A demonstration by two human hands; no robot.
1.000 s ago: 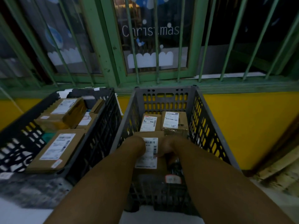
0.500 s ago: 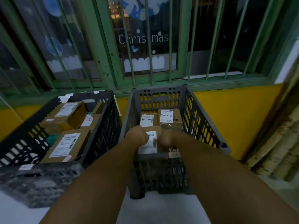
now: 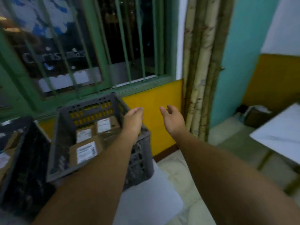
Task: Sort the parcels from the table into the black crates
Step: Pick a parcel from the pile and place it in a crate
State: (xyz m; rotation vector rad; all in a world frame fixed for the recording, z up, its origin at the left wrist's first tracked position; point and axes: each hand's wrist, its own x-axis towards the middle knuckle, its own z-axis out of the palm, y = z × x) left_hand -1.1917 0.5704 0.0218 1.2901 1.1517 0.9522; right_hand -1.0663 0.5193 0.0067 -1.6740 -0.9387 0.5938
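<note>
Grey crate [image 3: 103, 109] holds three labelled cardboard parcels [image 3: 86, 151] — both hands empty, fingers loose: left hand [image 3: 133, 120] above its rim, right hand [image 3: 172, 120] beside it.

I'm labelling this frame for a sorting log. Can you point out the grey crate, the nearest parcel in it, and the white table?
grey crate [image 3: 68, 142], head view, left side wall.
nearest parcel [image 3: 86, 152], head view, its white shipping label.
white table [image 3: 279, 130], head view, bare tabletop at right.
</note>
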